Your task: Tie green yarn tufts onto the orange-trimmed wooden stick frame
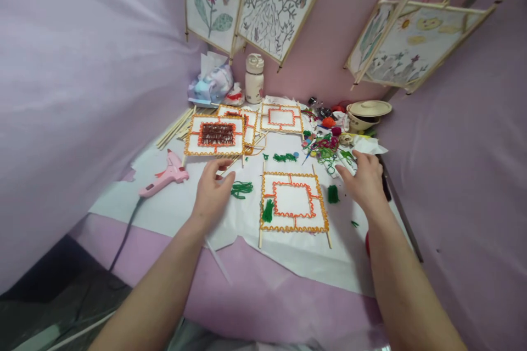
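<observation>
My left hand [213, 191] hovers over the paper-covered table, thumb and fingers apart, with a bundle of green yarn [242, 190] just to its right. Between my hands lies a panel with a wavy yellow yarn border [295, 228] and an orange inner rectangle, on wooden sticks. A small green yarn piece [268, 211] rests on the panel's left side. My right hand [365, 178] is held to the right, thumb spread from the fingers, nothing visible in it. Beside it sits another green yarn bundle [333, 194].
A pink glue gun [167, 175] with its cord lies at left. Behind are finished-looking panels [216, 149], wooden sticks [175, 127], a tissue pack [211, 85], a bottle [254, 79], tangled yarn [327, 148] and a lidded bowl [362, 119]. Framed drawings [274, 13] hang above.
</observation>
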`<action>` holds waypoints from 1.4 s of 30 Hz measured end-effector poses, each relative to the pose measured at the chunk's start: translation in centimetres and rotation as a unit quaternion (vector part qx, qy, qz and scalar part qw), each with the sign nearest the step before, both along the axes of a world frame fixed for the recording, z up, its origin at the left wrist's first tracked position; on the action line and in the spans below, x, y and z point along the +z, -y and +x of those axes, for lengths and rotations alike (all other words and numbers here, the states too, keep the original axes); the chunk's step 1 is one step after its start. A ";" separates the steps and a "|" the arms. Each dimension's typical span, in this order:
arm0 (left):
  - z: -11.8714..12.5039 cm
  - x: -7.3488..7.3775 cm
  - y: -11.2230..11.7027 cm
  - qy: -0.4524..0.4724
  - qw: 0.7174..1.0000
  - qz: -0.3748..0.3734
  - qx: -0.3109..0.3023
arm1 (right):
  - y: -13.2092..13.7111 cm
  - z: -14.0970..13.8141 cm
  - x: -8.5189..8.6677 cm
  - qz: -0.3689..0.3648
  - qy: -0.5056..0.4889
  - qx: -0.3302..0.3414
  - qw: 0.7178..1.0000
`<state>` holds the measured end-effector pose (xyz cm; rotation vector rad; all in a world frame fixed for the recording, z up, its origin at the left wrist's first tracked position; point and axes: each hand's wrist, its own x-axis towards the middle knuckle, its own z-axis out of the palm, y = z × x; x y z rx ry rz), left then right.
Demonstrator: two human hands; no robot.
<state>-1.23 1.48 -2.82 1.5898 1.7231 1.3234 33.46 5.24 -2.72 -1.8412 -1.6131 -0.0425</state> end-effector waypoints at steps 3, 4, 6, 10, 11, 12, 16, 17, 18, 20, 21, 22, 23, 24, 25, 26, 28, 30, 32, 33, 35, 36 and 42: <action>-1.3 0.4 0.0 -0.106 0.979 -0.087 -0.150 | 2.8 -0.6 -0.2 -0.007 -0.012 0.051 0.999; -1.6 0.5 0.0 -0.132 0.965 -0.107 -0.198 | 3.6 -0.9 -0.3 -0.012 -0.027 0.071 0.997; -2.2 0.7 0.0 -0.171 0.939 -0.133 -0.269 | 4.8 -1.3 -0.5 -0.023 -0.063 0.104 0.992; -2.5 0.4 0.0 -0.212 0.922 -0.139 -0.292 | 5.9 -1.8 -1.5 -0.032 -0.124 0.131 0.983; -2.4 0.3 -0.1 -0.218 0.923 -0.136 -0.286 | 6.0 -1.9 -1.7 -0.029 -0.133 0.132 0.982; -2.3 0.2 -0.1 -0.222 0.925 -0.132 -0.280 | 6.1 -2.0 -1.9 -0.026 -0.141 0.133 0.981; -1.5 -0.5 -0.4 -0.231 0.932 -0.122 -0.249 | 6.5 -2.6 -2.1 -0.012 -0.159 0.145 0.977; -1.2 -0.7 -0.5 -0.231 0.936 -0.116 -0.240 | 6.5 -2.7 -2.1 -0.009 -0.159 0.149 0.976; -1.0 -0.9 -0.6 -0.232 0.939 -0.107 -0.229 | 6.6 -2.9 -2.0 -0.005 -0.159 0.152 0.976; -0.5 -1.5 -0.8 -0.230 0.947 -0.088 -0.207 | 6.7 -3.0 -2.0 0.002 -0.160 0.156 0.975; -0.3 -1.7 -0.9 -0.221 0.952 -0.080 -0.195 | 6.8 -3.1 -2.0 0.004 -0.161 0.158 0.974; -0.1 -1.9 -1.0 -0.200 0.960 -0.074 -0.183 | 6.8 -3.1 -2.0 0.006 -0.162 0.159 0.974; 0.1 -2.0 -1.0 -0.162 0.969 -0.070 -0.171 | 6.9 -3.2 -2.0 0.006 -0.164 0.161 0.973; 0.2 -2.0 -1.0 -0.102 0.979 -0.070 -0.160 | 6.9 -3.2 -1.9 0.006 -0.165 0.163 0.973; 0.3 -1.8 -1.0 -0.024 0.985 -0.077 -0.153 | 7.0 -3.3 -1.9 0.005 -0.166 0.166 0.972; 0.3 -1.6 -1.0 0.066 0.982 -0.092 -0.149 | 7.0 -3.5 -1.8 0.003 -0.169 0.171 0.971; 0.2 -1.1 -0.9 0.242 0.947 -0.147 -0.149 | 7.1 -4.0 -1.4 -0.001 -0.175 0.182 0.968; 0.1 -0.5 -0.6 0.363 0.893 -0.213 -0.160 | 7.3 -5.0 -0.9 -0.009 -0.184 0.207 0.961; 0.1 -0.2 -0.4 0.429 0.848 -0.258 -0.172 | 7.3 -6.5 -0.1 -0.033 -0.190 0.251 0.948; 0.1 -0.2 -0.3 0.450 0.833 -0.269 -0.176 | 7.2 -7.5 0.3 -0.051 -0.190 0.278 0.940; 0.1 -0.2 -0.2 0.478 0.814 -0.278 -0.178 | 6.8 -9.6 1.0 -0.093 -0.179 0.330 0.922; 0.1 -0.2 -0.2 0.487 0.809 -0.278 -0.176 | 6.4 -10.7 1.2 -0.105 -0.173 0.348 0.915; -0.3 -0.2 -0.3 0.504 0.804 -0.263 -0.173 | 2.7 -15.6 1.9 -0.102 -0.179 0.374 0.904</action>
